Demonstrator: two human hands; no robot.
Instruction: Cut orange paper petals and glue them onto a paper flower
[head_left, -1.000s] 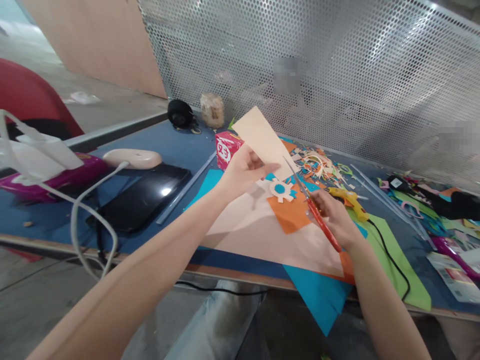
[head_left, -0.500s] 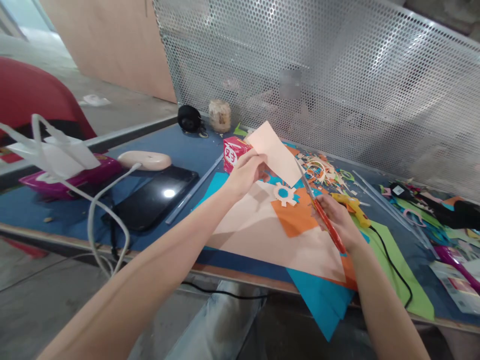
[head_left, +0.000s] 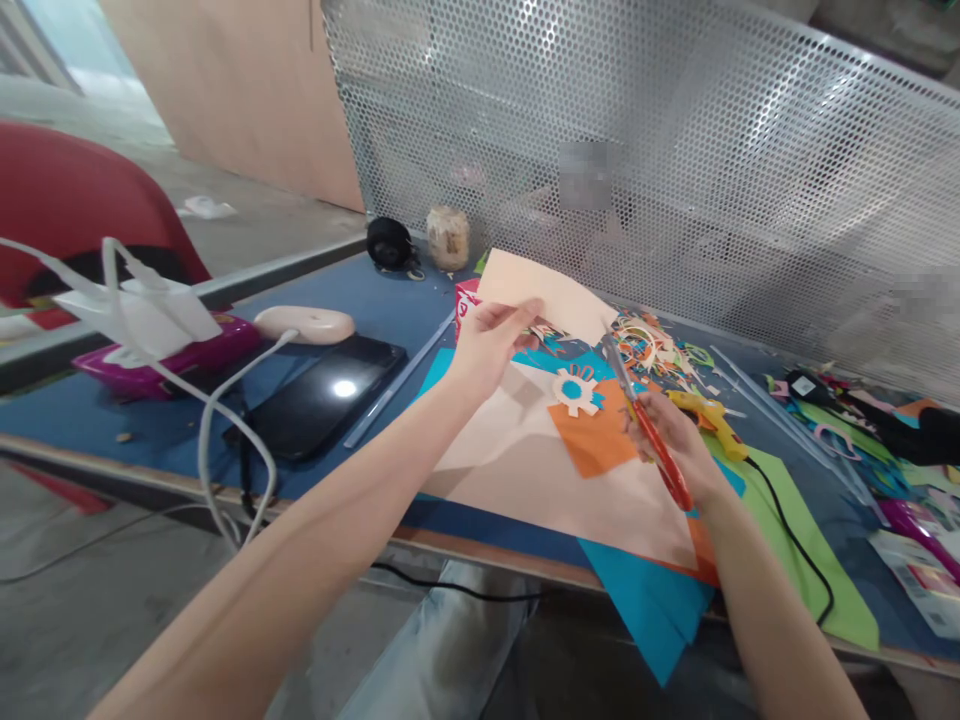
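Pinched in my left hand (head_left: 491,340) is a pale cream sheet of paper (head_left: 540,290), raised above the table and slightly curved. My right hand (head_left: 671,435) is wrapped around the red handles of a pair of scissors (head_left: 660,460). The blades point up and away, with their tips at the paper's right corner; whether they are cutting into it I cannot tell. Below, a cream gear-shaped paper cutout (head_left: 576,391) with a blue centre lies by an orange paper piece (head_left: 592,440), on top of a large cream sheet (head_left: 510,490).
Paper scraps (head_left: 652,345) pile up before the perforated metal screen (head_left: 480,120). A yellow glue gun (head_left: 709,420) rests on green paper (head_left: 810,560) at right. To the left are a black phone (head_left: 322,400), a white cable (head_left: 210,395) and a purple power strip (head_left: 165,355). Blue paper (head_left: 652,610) overhangs the table edge.
My left hand has turned the cream paper so it lies flatter, its right corner now higher by the scissors. The right hand still grips the scissors. The view has shifted slightly.
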